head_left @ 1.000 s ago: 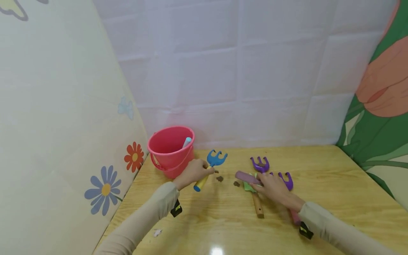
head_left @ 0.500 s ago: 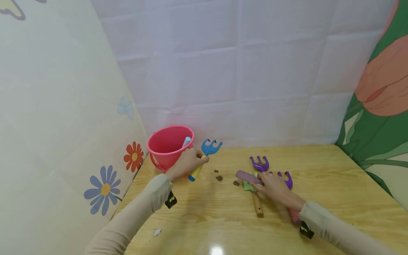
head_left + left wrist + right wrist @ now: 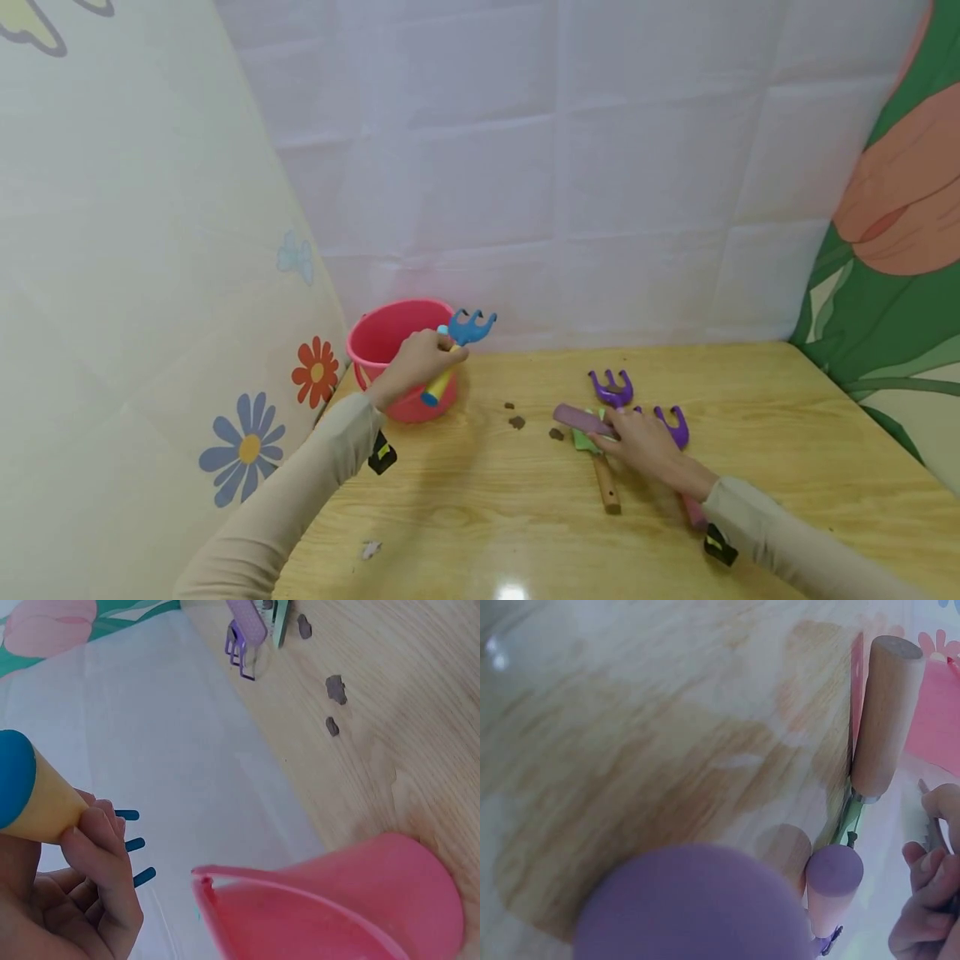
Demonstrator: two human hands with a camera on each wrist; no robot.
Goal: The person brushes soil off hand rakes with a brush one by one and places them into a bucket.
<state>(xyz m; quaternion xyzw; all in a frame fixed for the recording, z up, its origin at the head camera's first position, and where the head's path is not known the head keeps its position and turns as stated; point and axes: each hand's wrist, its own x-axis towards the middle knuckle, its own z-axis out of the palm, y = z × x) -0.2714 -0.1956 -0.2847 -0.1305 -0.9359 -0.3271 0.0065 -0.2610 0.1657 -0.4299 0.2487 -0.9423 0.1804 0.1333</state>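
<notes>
My left hand (image 3: 416, 362) grips the yellow handle of a small hand rake (image 3: 471, 327) with blue tines. It is raised in front of the pink bucket (image 3: 416, 408), overlapping the bucket's right side in the head view. In the left wrist view, the bucket (image 3: 409, 892) stands below and right of the fingers. My right hand (image 3: 647, 446) holds a lilac brush (image 3: 581, 419) with pale bristles, close over a green-headed trowel (image 3: 607, 487) with a wooden handle. Two purple rakes (image 3: 611, 392) lie around that hand, one partly hidden under it.
A pale blue handle end (image 3: 443, 330) shows inside the bucket. Several brown dirt clumps (image 3: 517, 422) lie mid-table, and a whitish scrap (image 3: 371, 549) sits at front left. A white sheet (image 3: 480, 183) hangs behind, with printed panels on both sides.
My left hand has carried the blue-tined rake left and up, from over the table to in front of the bucket. The right hand and its brush stay in place.
</notes>
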